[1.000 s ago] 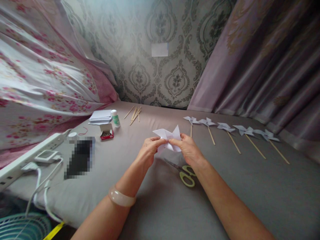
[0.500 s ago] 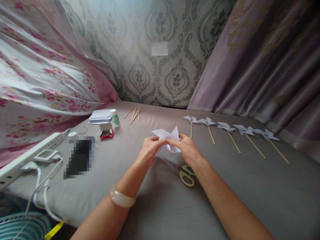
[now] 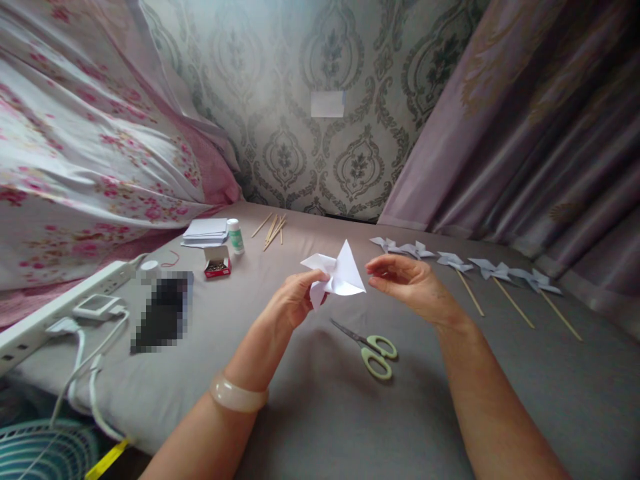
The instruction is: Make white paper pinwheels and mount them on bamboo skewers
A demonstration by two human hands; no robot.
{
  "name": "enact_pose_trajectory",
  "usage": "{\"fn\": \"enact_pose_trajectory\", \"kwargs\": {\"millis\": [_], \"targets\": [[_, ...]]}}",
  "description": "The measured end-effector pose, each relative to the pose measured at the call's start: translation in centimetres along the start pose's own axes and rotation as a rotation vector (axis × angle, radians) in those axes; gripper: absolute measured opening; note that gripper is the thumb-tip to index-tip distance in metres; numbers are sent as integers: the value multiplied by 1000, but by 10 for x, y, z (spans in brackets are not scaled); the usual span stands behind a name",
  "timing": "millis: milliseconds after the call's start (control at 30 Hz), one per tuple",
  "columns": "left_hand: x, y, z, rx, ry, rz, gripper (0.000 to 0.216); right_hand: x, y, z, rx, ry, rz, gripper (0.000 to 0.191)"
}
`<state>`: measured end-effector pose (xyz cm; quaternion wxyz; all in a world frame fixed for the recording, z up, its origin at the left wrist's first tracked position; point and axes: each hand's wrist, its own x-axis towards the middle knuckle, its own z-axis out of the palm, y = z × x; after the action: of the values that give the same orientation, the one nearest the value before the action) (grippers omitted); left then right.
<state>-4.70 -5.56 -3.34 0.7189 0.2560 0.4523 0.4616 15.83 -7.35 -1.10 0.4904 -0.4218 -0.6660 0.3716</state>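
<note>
A white paper pinwheel [image 3: 343, 272] with pointed, folded blades is pinched at its centre by my left hand [image 3: 299, 297], thumb in front and fingers behind. No stick shows on it. Just right of the pinwheel, my right hand [image 3: 407, 283] is apart from it, thumb and fingers slightly spread with nothing visible between them. Below both hands, scissors with pale green handles [image 3: 379, 357] lie on the grey sheet, blades pointing to the upper left.
Finished pinwheels on sticks [image 3: 493, 270] lie in a row at right. Toward the back left are loose wooden sticks [image 3: 274, 232], a glue bottle [image 3: 235, 237], a small red box [image 3: 217, 263] and stacked paper [image 3: 205, 231]. A power strip [image 3: 65, 317] with cables runs along the left edge.
My right hand has let go of the pinwheel and moved right. The left hand still holds it, its blades now more spread. The scissors are now fully uncovered.
</note>
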Motion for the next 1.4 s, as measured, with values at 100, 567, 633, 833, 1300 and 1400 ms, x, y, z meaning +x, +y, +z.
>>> {"fn": "enact_pose_trajectory", "kwargs": {"millis": [100,567,633,833,1300,1400], "targets": [[-1,-1,1,15,-25,-8,12,-3,-7,1,-151,-104,-135,14],[1,-5,0,146,-22,85,10,-2,-10,5,-247,-134,-184,13],[1,-6,0,158,-15,101,11,-2,-10,5,-259,-140,-167,15],[0,-7,3,187,9,114,8,0,-2,4,-268,-163,-127,18],[-1,-13,7,227,6,181,13,-4,0,23,-565,45,-292,6],[-2,-13,8,227,19,184,13,-5,-4,28,-618,62,-315,6]]}}
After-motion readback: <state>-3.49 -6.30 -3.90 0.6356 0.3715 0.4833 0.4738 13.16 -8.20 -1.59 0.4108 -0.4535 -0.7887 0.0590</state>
